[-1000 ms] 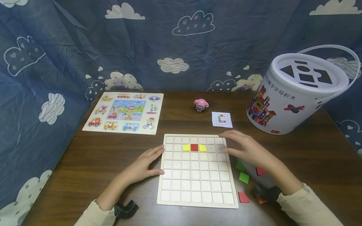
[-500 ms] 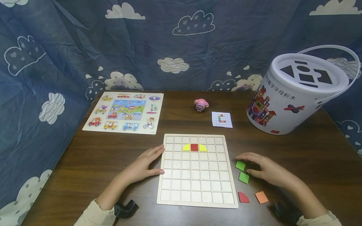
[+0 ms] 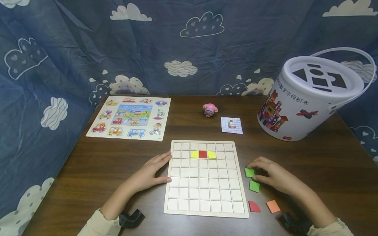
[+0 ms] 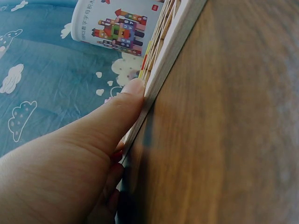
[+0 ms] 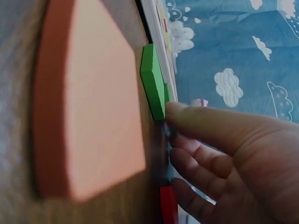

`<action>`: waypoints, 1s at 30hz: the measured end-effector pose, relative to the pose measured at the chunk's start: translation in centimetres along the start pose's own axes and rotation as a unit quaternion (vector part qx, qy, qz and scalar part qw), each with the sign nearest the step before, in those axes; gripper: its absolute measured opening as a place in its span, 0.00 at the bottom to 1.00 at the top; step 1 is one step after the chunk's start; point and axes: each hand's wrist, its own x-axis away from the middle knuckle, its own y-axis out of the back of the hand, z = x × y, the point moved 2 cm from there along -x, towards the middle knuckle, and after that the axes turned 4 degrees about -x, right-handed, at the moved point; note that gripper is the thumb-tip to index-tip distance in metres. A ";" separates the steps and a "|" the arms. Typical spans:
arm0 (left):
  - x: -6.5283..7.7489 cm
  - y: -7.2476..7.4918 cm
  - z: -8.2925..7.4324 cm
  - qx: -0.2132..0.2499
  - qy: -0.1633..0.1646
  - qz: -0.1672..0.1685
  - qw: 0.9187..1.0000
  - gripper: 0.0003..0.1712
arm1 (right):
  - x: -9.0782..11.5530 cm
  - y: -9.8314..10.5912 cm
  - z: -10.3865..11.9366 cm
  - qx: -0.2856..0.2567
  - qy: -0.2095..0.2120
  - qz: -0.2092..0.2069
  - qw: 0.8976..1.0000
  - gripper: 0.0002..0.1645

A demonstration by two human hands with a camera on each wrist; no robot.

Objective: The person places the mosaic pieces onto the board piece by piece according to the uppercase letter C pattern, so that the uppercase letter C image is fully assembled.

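A pale wooden grid board [image 3: 193, 182] lies flat, with a red square tile [image 3: 202, 154] between two yellow quarter-round tiles [image 3: 194, 154] in one of its upper rows. My left hand [image 3: 144, 173] rests against the board's left edge, fingertips and thumb touching it. Right of the board, my right hand [image 3: 276, 175] pinches a green square tile [image 3: 249, 172] between thumb and index finger, low at the table. A second green square tile [image 3: 254, 186] lies just below it. In the right wrist view, a red piece [image 5: 168, 205] shows beneath the fingers, partly hidden.
A red quarter-round tile [image 3: 254, 206] and an orange square tile [image 3: 273, 206] lie near the front right. Behind the board are a printed pattern card [image 3: 231, 125] and a pink figurine [image 3: 210, 109]. A picture puzzle [image 3: 130, 118] lies back left; a white bucket [image 3: 307, 98] stands back right.
My right hand has come from the board's upper right corner down to the green tiles. The upper green tile has turned and shifted slightly left. My left hand stays put.
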 end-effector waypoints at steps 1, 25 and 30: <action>0.0 0.0 0.0 0.000 0.000 0.000 1.000 0.46 | 0.0 0.1 0.1 0.000 -0.003 -0.004 1.000 0.16; 0.0 0.0 0.0 -0.001 -0.001 0.002 1.000 0.46 | -6.1 0.2 9.9 -0.103 0.124 -0.183 0.970 0.20; 0.0 0.1 0.0 -0.001 -0.005 0.002 1.000 0.46 | -7.8 -1.8 11.4 -0.152 0.122 -0.182 0.964 0.20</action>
